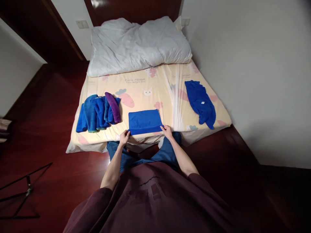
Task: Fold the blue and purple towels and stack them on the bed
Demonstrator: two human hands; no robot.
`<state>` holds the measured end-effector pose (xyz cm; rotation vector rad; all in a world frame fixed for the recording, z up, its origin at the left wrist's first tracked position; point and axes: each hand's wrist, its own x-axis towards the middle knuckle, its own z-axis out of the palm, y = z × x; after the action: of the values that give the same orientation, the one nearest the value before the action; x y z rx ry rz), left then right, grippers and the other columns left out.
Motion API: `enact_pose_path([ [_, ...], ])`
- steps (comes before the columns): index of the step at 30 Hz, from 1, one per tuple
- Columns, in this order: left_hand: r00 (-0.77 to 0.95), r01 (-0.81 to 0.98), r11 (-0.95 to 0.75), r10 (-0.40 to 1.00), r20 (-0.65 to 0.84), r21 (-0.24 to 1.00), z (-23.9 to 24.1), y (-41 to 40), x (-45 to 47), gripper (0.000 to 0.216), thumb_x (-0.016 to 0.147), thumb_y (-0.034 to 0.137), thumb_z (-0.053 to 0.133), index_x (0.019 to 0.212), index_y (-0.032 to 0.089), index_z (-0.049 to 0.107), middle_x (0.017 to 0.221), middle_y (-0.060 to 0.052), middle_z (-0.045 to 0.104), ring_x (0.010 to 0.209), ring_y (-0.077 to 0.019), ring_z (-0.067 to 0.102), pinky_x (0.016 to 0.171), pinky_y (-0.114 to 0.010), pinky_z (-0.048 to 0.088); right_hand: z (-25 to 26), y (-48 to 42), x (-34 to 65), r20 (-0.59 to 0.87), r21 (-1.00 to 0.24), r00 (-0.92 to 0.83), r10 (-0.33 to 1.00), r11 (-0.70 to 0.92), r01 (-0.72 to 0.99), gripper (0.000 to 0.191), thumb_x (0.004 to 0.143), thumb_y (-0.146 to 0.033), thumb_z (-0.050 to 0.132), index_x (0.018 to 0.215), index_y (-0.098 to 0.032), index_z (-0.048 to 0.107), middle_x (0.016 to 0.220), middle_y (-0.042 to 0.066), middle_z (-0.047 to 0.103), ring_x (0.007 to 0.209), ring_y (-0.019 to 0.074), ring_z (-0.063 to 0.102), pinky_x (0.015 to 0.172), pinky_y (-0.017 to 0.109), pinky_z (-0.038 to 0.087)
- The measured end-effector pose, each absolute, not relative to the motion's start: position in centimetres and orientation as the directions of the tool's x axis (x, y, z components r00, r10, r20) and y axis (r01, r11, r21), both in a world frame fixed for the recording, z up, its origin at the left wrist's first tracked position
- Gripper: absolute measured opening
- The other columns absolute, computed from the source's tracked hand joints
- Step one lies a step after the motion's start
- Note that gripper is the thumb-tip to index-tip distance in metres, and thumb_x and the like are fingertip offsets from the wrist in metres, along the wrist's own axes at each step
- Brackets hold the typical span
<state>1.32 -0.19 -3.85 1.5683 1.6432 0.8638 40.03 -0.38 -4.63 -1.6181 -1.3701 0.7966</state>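
Note:
A blue towel (144,119) lies spread on the bed's front edge as a flat rectangle, its near edge turned over in a narrow strip. My left hand (124,137) pinches the near left corner, and my right hand (166,131) pinches the near right corner. To the left rest several rolled or folded towels (98,113) in blue and teal, with a purple towel (113,107) on top at their right end. A crumpled blue cloth (200,103) with a small white tag lies on the right side of the bed.
The bed (143,87) has a cream sheet printed with carrots and rabbits. A bunched white quilt (138,45) covers its head end. A wall (255,71) stands along the right. On the dark red floor at left are black metal stand legs (28,189).

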Motion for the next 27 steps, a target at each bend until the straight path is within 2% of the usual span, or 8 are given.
enact_pose_path([
  [3, -0.028, 0.552, 0.050, 0.999, -0.041, 0.833, -3.5, -0.1, 1.5, 0.039, 0.094, 0.054, 0.051, 0.096, 0.018, 0.066, 0.086, -0.008, 0.073, 0.083, -0.0250, 0.069, 0.083, -0.040, 0.057, -4.9, 0.0, 39.9, 0.034, -0.892, 0.204, 0.978, -0.063, 0.447, 0.054, 0.087, -0.074, 0.052, 0.073, -0.022, 0.058, 0.064, 0.002, 0.059, 0.062, 0.0196, 0.059, 0.063, 0.030, 0.053],
  [5, -0.038, 0.580, 0.036, 0.999, -0.017, 0.814, -3.1, -0.3, 1.7, 0.036, 0.095, 0.049, 0.051, 0.104, 0.017, 0.066, 0.095, -0.011, 0.073, 0.091, -0.0273, 0.069, 0.090, -0.044, 0.056, -4.6, -0.2, 39.8, 0.055, -0.879, 0.241, 0.969, -0.068, 0.471, 0.052, 0.091, -0.067, 0.051, 0.093, -0.018, 0.067, 0.080, 0.009, 0.070, 0.073, 0.0233, 0.066, 0.073, 0.035, 0.057],
  [8, -0.022, 0.712, -0.083, 0.990, 0.140, 0.697, -2.2, -1.6, 2.0, 0.041, 0.097, 0.041, 0.052, 0.127, 0.014, 0.061, 0.124, -0.019, 0.068, 0.117, -0.0318, 0.063, 0.106, -0.049, 0.050, -3.8, -1.9, 39.6, 0.229, -0.787, 0.316, 0.921, -0.016, 0.617, 0.053, 0.097, -0.055, 0.050, 0.127, -0.013, 0.064, 0.116, 0.019, 0.071, 0.103, 0.0295, 0.068, 0.097, 0.045, 0.055],
  [10, 0.062, 0.803, -0.190, 0.969, 0.238, 0.565, -1.6, -3.0, 2.6, 0.045, 0.100, 0.034, 0.048, 0.140, 0.014, 0.055, 0.143, -0.020, 0.058, 0.134, -0.0324, 0.053, 0.115, -0.051, 0.043, -3.1, -3.6, 39.3, 0.341, -0.671, 0.253, 0.905, 0.046, 0.740, 0.050, 0.101, -0.047, 0.047, 0.137, -0.014, 0.061, 0.133, 0.020, 0.066, 0.123, 0.0312, 0.062, 0.110, 0.050, 0.047],
  [13, 0.273, 0.840, -0.344, 0.936, 0.221, 0.419, -1.3, -5.3, 4.2, 0.047, 0.102, 0.025, 0.041, 0.147, 0.019, 0.053, 0.158, -0.015, 0.048, 0.148, -0.0300, 0.041, 0.121, -0.050, 0.036, -2.6, -6.2, 38.3, 0.349, -0.500, -0.008, 0.937, 0.194, 0.844, 0.045, 0.106, -0.035, 0.041, 0.143, -0.019, 0.060, 0.149, 0.014, 0.058, 0.140, 0.0277, 0.052, 0.118, 0.048, 0.039],
  [17, 0.492, 0.795, -0.506, 0.861, 0.133, 0.336, -1.8, -6.8, 6.9, 0.056, 0.100, 0.017, 0.038, 0.156, 0.022, 0.046, 0.167, -0.009, 0.037, 0.158, -0.0269, 0.026, 0.128, -0.051, 0.027, -3.0, -7.5, 36.7, 0.264, -0.343, -0.274, 0.925, 0.356, 0.869, 0.049, 0.107, -0.024, 0.034, 0.151, -0.023, 0.055, 0.163, 0.005, 0.045, 0.153, 0.0222, 0.037, 0.125, 0.045, 0.031],
  [22, 0.391, 0.856, -0.414, 0.910, 0.137, 0.309, -2.8, -5.7, 8.4, 0.062, 0.097, 0.017, 0.044, 0.159, 0.020, 0.043, 0.171, -0.008, 0.025, 0.161, -0.0329, 0.005, 0.128, -0.060, 0.021, -3.5, -6.0, 36.0, 0.191, -0.267, -0.298, 0.935, 0.342, 0.901, 0.055, 0.103, -0.017, 0.035, 0.157, -0.018, 0.047, 0.168, 0.006, 0.035, 0.159, 0.0237, 0.026, 0.130, 0.049, 0.022],
  [27, 0.381, 0.872, -0.391, 0.920, 0.095, 0.294, -2.5, -4.0, 7.8, 0.070, 0.090, 0.009, 0.046, 0.159, 0.021, 0.043, 0.169, -0.011, 0.029, 0.160, -0.0353, 0.010, 0.126, -0.061, 0.026, -3.2, -4.2, 36.3, 0.120, -0.248, -0.308, 0.944, 0.329, 0.911, 0.058, 0.101, -0.014, 0.037, 0.158, -0.015, 0.045, 0.167, 0.009, 0.035, 0.158, 0.0257, 0.028, 0.130, 0.050, 0.021],
])
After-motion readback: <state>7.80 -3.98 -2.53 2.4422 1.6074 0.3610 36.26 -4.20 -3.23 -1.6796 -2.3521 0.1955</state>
